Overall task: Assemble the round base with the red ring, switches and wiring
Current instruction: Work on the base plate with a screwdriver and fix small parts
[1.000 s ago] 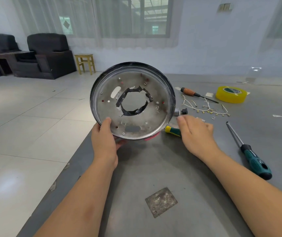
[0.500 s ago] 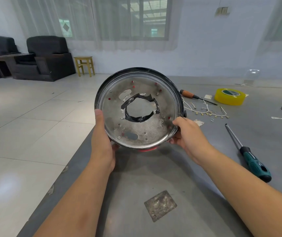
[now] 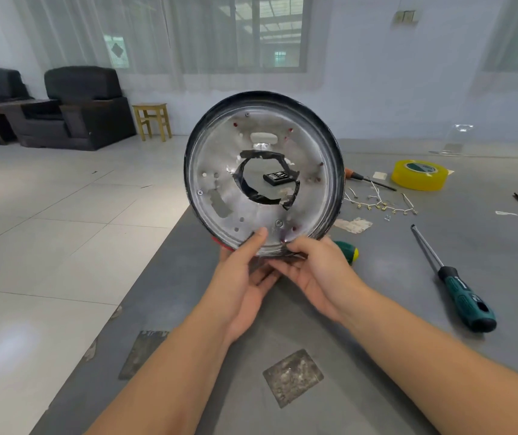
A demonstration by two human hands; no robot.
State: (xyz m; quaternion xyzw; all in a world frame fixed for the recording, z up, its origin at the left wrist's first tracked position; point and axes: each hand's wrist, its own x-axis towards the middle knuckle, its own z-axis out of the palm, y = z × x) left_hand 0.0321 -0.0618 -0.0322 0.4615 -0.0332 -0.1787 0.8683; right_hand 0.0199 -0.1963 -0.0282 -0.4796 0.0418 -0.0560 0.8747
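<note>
Both hands met at the lower rim of the round silver metal base (image 3: 264, 171), holding it upright above the grey surface (image 3: 377, 277). The left hand (image 3: 245, 277) gripped it with the thumb pressed on its face; the right hand (image 3: 311, 271) pinched the rim just beside it, both forearms stretched forward.

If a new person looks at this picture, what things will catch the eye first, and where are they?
First, the round base, held upright at the centre, both hands gripping its lower rim: left hand, right hand. A small black part shows through its central hole. On the grey table to the right lie a yellow tape roll and a green-handled screwdriver.
</note>
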